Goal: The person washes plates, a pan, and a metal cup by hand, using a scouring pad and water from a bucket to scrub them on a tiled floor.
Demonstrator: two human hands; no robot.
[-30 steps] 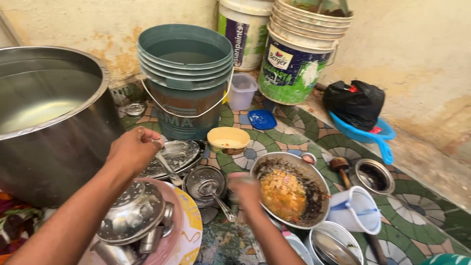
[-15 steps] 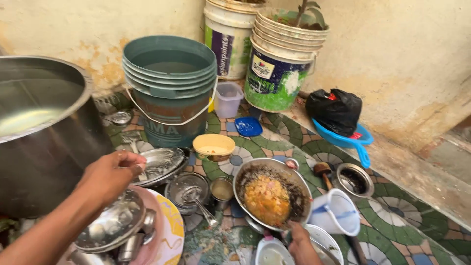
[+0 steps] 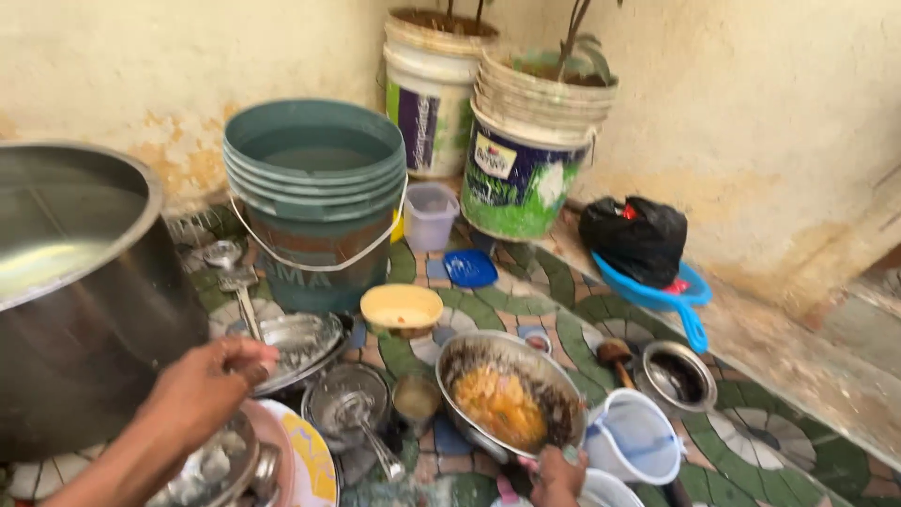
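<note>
My left hand is at the lower left with its fingers curled over the near rim of a shallow steel plate. Just below it, steel dishes are piled in a pink and yellow basin. My right hand shows only partly at the bottom edge. It is closed at the near edge of a round steel pan smeared with orange food. A steel strainer and a small steel cup lie between the two hands.
A very large steel pot fills the left. Behind the dishes stand stacked green buckets, a yellow bowl and two paint-bucket planters. A white jug, a small steel bowl and a black bag on a blue dustpan lie right.
The view has tilted up, so both hands sit lower in frame. My right hand has drawn back from beside the strainer to the pan's near edge. My left hand stays at the plate.
</note>
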